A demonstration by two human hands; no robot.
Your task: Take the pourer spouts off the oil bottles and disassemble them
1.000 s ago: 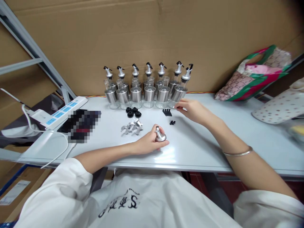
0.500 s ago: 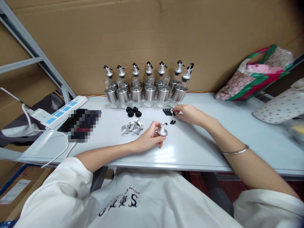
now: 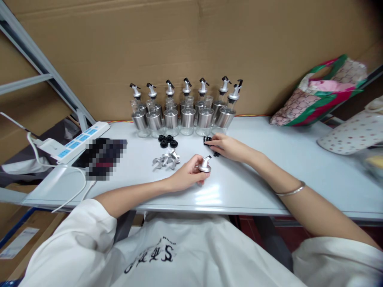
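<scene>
**Just in front of the bottles (image 3: 187,115): spout cap (image 3: 205,166) held, clips (image 3: 207,140) under your fingers**

Your left hand (image 3: 186,176) has its grip closed around the silver spout cap, lifted off the surface (image 3: 263,175) nearer to you than the bottles. Your right hand (image 3: 225,146) lies over the small black clips just in front of the bottles; I cannot tell whether its grip has pinched one. The clips are tiny and loose, so a brushing finger could scatter them. A reach too far back could tip the close-packed bottles.

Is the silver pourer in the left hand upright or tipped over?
Upright: the silver pourer in the left hand has its spout up, wide base down.
</scene>
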